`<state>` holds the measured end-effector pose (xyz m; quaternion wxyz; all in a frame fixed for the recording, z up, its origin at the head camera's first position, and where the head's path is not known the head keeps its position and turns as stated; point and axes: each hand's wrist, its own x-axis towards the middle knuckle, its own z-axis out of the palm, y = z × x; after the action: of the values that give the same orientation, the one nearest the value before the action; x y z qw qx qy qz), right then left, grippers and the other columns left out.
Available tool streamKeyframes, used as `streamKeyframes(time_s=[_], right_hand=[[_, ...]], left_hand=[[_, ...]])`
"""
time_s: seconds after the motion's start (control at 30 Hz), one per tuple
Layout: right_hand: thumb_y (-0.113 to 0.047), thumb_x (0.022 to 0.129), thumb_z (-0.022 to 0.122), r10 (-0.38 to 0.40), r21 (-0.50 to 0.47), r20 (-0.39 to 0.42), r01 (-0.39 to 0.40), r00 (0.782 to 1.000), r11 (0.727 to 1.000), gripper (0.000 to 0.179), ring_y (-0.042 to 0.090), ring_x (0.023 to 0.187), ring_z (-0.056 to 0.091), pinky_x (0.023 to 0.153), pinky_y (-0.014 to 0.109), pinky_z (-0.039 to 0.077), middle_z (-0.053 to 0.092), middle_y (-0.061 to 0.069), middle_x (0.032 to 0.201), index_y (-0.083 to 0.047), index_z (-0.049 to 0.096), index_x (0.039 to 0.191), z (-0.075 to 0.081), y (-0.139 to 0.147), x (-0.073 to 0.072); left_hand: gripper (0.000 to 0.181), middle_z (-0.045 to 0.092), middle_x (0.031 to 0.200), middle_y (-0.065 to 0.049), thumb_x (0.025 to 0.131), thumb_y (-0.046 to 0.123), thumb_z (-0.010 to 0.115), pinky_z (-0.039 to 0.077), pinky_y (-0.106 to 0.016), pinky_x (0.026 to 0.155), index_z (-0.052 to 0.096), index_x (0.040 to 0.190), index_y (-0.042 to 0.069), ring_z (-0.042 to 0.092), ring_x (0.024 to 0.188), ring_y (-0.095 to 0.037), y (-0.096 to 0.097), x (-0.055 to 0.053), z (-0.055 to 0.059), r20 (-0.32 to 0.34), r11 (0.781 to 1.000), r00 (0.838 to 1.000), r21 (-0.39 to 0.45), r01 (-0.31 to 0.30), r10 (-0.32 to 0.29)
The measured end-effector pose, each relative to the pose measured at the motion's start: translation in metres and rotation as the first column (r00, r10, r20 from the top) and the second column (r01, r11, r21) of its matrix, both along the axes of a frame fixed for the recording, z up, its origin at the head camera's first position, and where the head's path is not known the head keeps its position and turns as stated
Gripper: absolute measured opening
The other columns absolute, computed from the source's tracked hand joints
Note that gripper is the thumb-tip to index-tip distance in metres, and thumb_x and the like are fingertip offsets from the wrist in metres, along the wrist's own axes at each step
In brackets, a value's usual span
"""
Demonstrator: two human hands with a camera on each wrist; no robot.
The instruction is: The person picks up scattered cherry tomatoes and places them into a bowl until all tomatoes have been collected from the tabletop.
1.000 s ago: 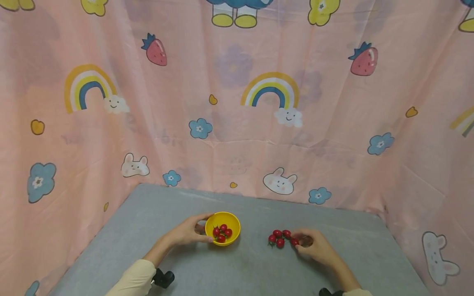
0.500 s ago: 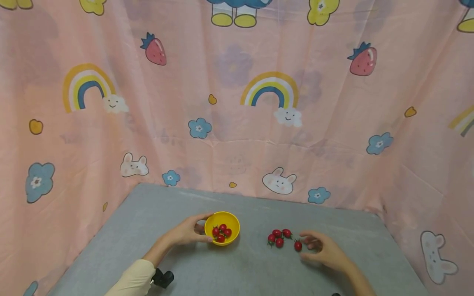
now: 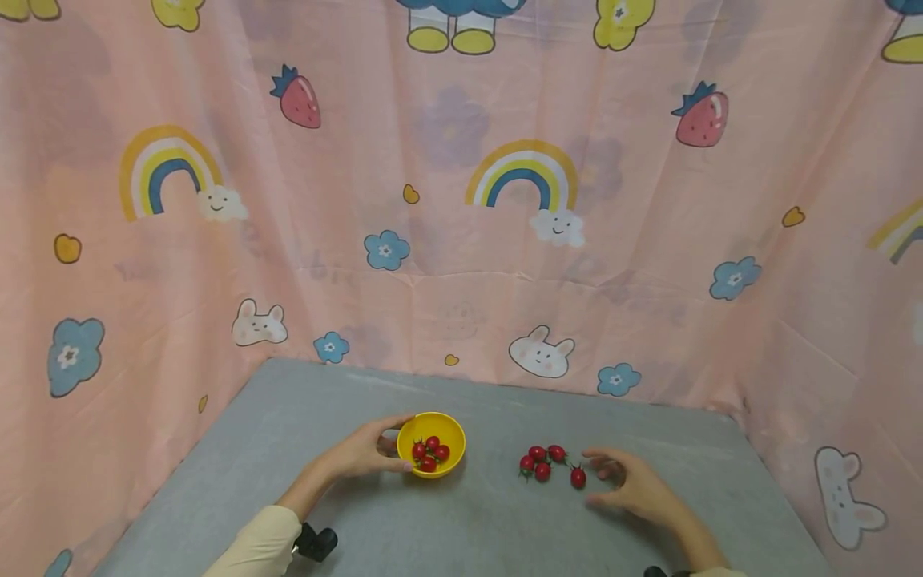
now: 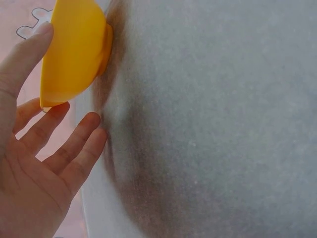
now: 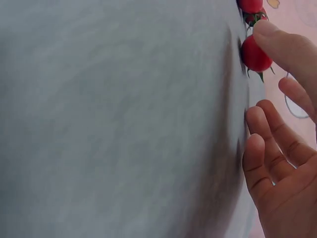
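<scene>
My left hand [image 3: 364, 450] grips a yellow bowl [image 3: 456, 457] by its side. In the left wrist view the thumb and fingertips meet the wall of the bowl [image 4: 74, 54]. Several red cherry tomatoes [image 3: 428, 464] lie inside it. To the right, a cluster of cherry tomatoes [image 3: 537, 454] with green stems sits on the table. One cherry tomato [image 3: 578, 477] lies apart, just right of that group. Around it, with thumb and fingers spread, is my right hand [image 3: 634, 489]. The right wrist view shows the thumb overlapping this tomato [image 5: 256, 54], and nothing is gripped.
A grey table [image 3: 476, 529] carries everything. Behind and along its sides hangs a pink curtain [image 3: 433, 312] printed with rainbows, rabbits and flowers. A black wrist camera mount [image 3: 317, 542] sits at the left forearm, near the cream sleeve [image 3: 259, 545].
The right hand's fingers have parted from one cherry tomato, which now lies slightly right of the cluster. That hand has drawn back to the right. The left hand still holds the bowl.
</scene>
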<state>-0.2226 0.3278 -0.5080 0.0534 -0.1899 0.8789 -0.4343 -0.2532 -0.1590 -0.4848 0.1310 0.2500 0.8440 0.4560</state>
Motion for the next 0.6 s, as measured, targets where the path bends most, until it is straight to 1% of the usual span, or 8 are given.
streamKeyframes(time_s=[0.13,0.23,0.3,0.4,0.6], right_hand=[[-0.019,0.077,0.091,0.055,-0.004,0.002,-0.055,0.998,0.998,0.058,0.028,0.095,0.064,0.075,0.033,0.055,0.067,0.015,0.117,-0.001,0.065,0.126,0.002,-0.006,-0.008],[-0.017,0.081,0.088,0.093,-0.004,0.011,-0.093,0.996,0.996,0.045,0.025,0.091,0.065,0.076,0.034,0.056,0.068,0.011,0.112,-0.001,0.069,0.118,0.002,-0.010,-0.014],[-0.016,0.083,0.086,0.103,0.009,0.009,-0.103,0.995,0.995,0.037,0.023,0.089,0.065,0.076,0.033,0.055,0.068,0.008,0.108,-0.002,0.071,0.114,0.001,-0.012,-0.016],[-0.016,0.085,0.084,0.090,0.028,0.021,-0.090,0.996,0.995,0.029,0.020,0.086,0.064,0.074,0.031,0.054,0.068,0.005,0.103,-0.004,0.074,0.109,0.002,-0.015,-0.018],[-0.015,0.086,0.083,0.072,0.032,0.023,-0.072,0.997,0.997,0.026,0.017,0.085,0.063,0.072,0.029,0.053,0.068,0.004,0.100,-0.004,0.074,0.107,0.002,-0.017,-0.022]], left_hand=[[0.081,0.048,0.143,-0.024,0.087,0.022,0.084,0.055,-0.045,0.092,0.041,0.153,0.001,0.066,0.109,-0.032,0.000,0.000,0.001,-0.002,1.000,1.000,-0.005,-0.002,0.002],[0.080,0.049,0.142,-0.024,0.088,0.022,0.084,0.055,-0.044,0.091,0.042,0.153,0.002,0.066,0.109,-0.031,0.000,0.000,0.000,-0.006,1.000,1.000,-0.009,0.000,0.000],[0.080,0.050,0.141,-0.023,0.087,0.023,0.084,0.056,-0.044,0.091,0.042,0.153,0.002,0.066,0.109,-0.031,-0.001,0.000,0.000,-0.010,1.000,1.000,-0.013,0.000,0.000],[0.081,0.050,0.141,-0.022,0.087,0.023,0.084,0.056,-0.044,0.091,0.042,0.153,0.003,0.066,0.109,-0.032,-0.001,0.000,-0.001,-0.011,1.000,1.000,-0.016,0.001,-0.002],[0.080,0.050,0.141,-0.022,0.088,0.023,0.083,0.055,-0.045,0.092,0.042,0.153,0.003,0.065,0.110,-0.034,-0.001,-0.001,-0.001,-0.008,1.000,1.000,-0.007,0.003,-0.003]])
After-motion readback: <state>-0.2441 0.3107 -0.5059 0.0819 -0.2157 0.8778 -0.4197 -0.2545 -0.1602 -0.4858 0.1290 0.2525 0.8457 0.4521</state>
